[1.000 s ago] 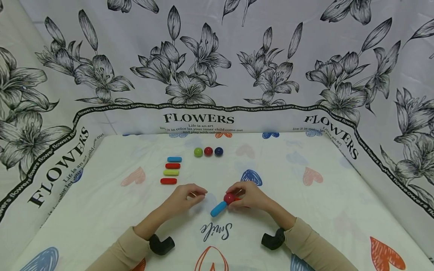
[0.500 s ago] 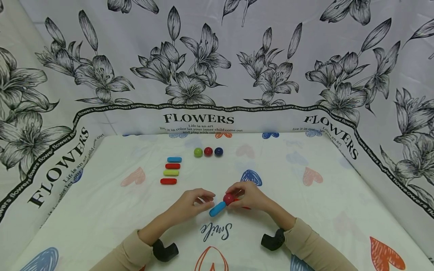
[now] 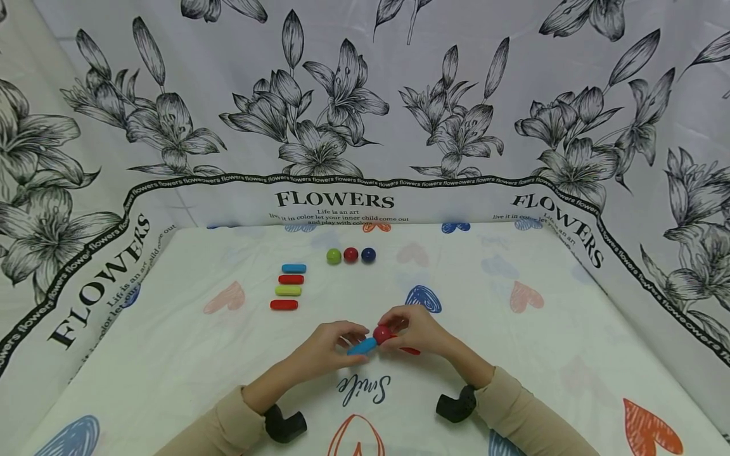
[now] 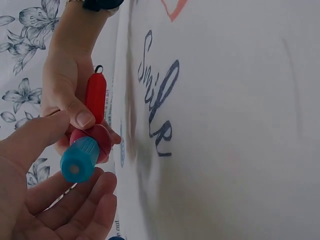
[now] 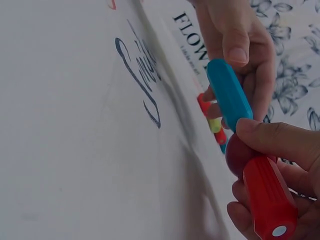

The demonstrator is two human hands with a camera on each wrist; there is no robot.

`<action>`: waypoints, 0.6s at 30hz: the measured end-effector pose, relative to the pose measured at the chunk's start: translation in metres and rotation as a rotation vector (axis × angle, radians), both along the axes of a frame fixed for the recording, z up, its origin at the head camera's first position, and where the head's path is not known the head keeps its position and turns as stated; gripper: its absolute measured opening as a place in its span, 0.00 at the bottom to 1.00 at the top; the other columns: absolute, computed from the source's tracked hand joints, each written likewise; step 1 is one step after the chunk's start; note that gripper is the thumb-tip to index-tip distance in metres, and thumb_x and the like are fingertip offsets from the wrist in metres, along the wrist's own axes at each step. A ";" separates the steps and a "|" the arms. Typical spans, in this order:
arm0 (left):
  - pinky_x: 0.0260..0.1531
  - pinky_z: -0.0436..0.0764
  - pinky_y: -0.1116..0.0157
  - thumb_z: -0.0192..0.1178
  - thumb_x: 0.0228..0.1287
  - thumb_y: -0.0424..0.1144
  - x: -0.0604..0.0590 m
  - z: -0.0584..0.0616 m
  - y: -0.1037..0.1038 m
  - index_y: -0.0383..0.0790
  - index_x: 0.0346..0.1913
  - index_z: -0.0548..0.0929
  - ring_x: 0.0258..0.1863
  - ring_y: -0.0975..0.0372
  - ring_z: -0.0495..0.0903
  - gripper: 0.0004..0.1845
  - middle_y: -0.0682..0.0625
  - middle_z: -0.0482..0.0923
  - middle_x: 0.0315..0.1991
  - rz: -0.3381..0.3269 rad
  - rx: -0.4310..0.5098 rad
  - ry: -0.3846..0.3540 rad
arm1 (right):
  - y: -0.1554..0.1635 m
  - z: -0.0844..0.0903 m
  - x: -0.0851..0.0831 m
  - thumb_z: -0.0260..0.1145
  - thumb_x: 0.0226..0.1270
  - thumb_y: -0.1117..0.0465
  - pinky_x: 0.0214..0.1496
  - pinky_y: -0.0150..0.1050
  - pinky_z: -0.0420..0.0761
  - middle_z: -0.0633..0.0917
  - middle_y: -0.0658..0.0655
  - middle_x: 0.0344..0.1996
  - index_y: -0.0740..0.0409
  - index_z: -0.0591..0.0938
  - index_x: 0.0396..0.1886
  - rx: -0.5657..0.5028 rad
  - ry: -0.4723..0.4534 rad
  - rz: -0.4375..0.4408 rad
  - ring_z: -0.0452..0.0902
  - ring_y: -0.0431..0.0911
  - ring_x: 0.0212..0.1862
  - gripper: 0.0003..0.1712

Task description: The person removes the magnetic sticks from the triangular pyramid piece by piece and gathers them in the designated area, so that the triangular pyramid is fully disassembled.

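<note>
My right hand [image 3: 421, 329] pinches a red ball [image 3: 381, 334] between thumb and fingers. Joined to that ball are a blue rod [image 5: 229, 92], pointing toward my left hand, and a red rod [image 5: 270, 197], lying along the right palm. My left hand [image 3: 329, 347] surrounds the blue rod's free end with its thumb and fingers spread apart. In the left wrist view a gap shows between those fingers and the blue rod [image 4: 80, 161]. Part of the ball is hidden behind the right thumb.
Beyond my left hand lie a blue rod [image 3: 293, 268], a yellow-green rod [image 3: 288, 291] and two red rods [image 3: 284, 305] in a column. Farther back, a green ball [image 3: 333, 256], a red ball [image 3: 350, 254] and a dark blue ball [image 3: 368, 255] form a row on the patterned cloth [image 3: 485, 405].
My left hand has moved right until its fingers surround the blue rod's end. The held piece has shifted slightly left and turned a little, still in my right hand.
</note>
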State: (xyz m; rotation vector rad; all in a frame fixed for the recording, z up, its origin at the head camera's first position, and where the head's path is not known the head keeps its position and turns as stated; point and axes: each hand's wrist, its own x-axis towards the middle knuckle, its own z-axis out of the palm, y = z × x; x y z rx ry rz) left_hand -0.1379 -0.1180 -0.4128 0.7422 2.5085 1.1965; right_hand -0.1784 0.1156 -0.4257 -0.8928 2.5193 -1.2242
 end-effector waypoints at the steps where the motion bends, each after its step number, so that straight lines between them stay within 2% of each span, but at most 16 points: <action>1: 0.47 0.85 0.65 0.67 0.59 0.43 0.000 0.000 0.001 0.36 0.55 0.80 0.45 0.58 0.82 0.23 0.45 0.84 0.48 0.003 -0.005 0.003 | 0.000 0.000 0.000 0.76 0.52 0.59 0.44 0.22 0.80 0.88 0.59 0.40 0.59 0.84 0.43 -0.001 -0.001 -0.003 0.80 0.39 0.39 0.18; 8: 0.42 0.80 0.78 0.67 0.59 0.42 0.000 -0.004 0.005 0.37 0.52 0.81 0.42 0.61 0.82 0.20 0.47 0.85 0.44 0.017 -0.003 0.040 | -0.003 0.000 0.000 0.76 0.51 0.60 0.43 0.23 0.81 0.88 0.58 0.38 0.59 0.85 0.42 -0.009 -0.003 -0.011 0.79 0.38 0.38 0.17; 18: 0.41 0.79 0.79 0.67 0.59 0.40 0.000 -0.005 0.006 0.38 0.48 0.84 0.38 0.63 0.81 0.15 0.48 0.86 0.41 0.050 0.005 0.051 | -0.006 0.003 0.002 0.77 0.50 0.61 0.42 0.25 0.82 0.88 0.58 0.37 0.60 0.85 0.41 -0.009 -0.001 -0.024 0.80 0.37 0.36 0.17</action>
